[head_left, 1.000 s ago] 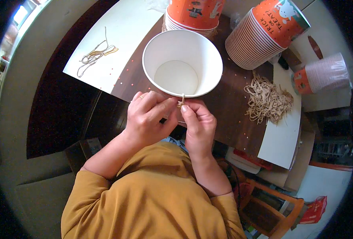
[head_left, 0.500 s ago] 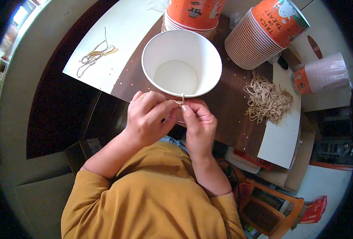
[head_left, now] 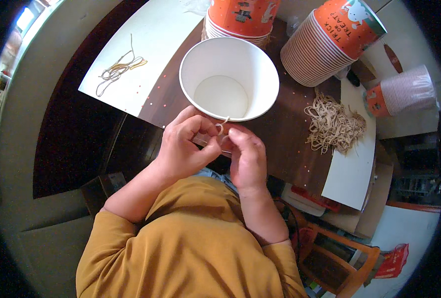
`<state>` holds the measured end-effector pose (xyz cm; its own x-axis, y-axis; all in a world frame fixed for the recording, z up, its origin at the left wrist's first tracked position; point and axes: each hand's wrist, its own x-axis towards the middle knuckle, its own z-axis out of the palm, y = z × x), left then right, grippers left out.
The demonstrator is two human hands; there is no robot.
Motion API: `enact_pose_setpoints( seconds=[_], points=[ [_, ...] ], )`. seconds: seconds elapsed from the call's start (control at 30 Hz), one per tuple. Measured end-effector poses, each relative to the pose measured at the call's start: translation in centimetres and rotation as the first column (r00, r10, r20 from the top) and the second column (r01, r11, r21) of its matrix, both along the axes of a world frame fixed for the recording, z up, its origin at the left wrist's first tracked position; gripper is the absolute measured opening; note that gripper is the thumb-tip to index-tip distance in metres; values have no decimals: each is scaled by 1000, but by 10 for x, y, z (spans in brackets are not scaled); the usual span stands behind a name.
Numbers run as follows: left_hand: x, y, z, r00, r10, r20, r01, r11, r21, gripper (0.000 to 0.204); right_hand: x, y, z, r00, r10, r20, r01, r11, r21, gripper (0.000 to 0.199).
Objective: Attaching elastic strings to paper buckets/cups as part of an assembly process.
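A paper bucket, white inside, stands open on the table in front of me. A short beige cord comes over its near rim and curls down between my fingers. My left hand is closed in a pinch on the cord, thumb below and forefinger above. Close beside it, my right hand pinches the cord too, thumb and forefinger together near the bucket's outer wall. My fingers partly hide the cord's lower part and the near side of the bucket.
Stacks of orange and white paper buckets stand at the back right. A tangled heap of beige cords lies to the right. Several loose cords rest on white board at the left. A wooden chair is at the lower right.
My fingers have drawn slightly apart, and the cord now shows a small loop between them. My left thumb has dropped lower. The bucket has shifted a little to the right.
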<state>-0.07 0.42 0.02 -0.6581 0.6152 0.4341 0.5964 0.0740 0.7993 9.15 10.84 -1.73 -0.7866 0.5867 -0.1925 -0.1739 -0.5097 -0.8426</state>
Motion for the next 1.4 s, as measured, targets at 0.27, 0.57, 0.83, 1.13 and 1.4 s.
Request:
enact_pose_setpoints(
  seconds=[0.27,0.57,0.83,1.13,1.4],
  points=[
    [0,-3,4,983,-31,181,42,997,-57,10,-10,5,-8,987,118,-104,-144,944,-297,15],
    [-7,-7,3,919,-45,393,94,990,-105,5,-1,15,-11,989,150,6,-148,978,-145,17],
    [-17,-12,1,607,-178,775,248,968,29,6,-1,15,-1,989,91,118,-123,946,300,24],
    [-10,-8,-6,896,-131,425,124,991,44,33,-3,14,6,992,98,80,-117,951,286,22],
    [-8,-1,-2,806,-146,573,157,987,31,46,-1,15,0,989,84,123,-119,939,322,22]
  ],
)
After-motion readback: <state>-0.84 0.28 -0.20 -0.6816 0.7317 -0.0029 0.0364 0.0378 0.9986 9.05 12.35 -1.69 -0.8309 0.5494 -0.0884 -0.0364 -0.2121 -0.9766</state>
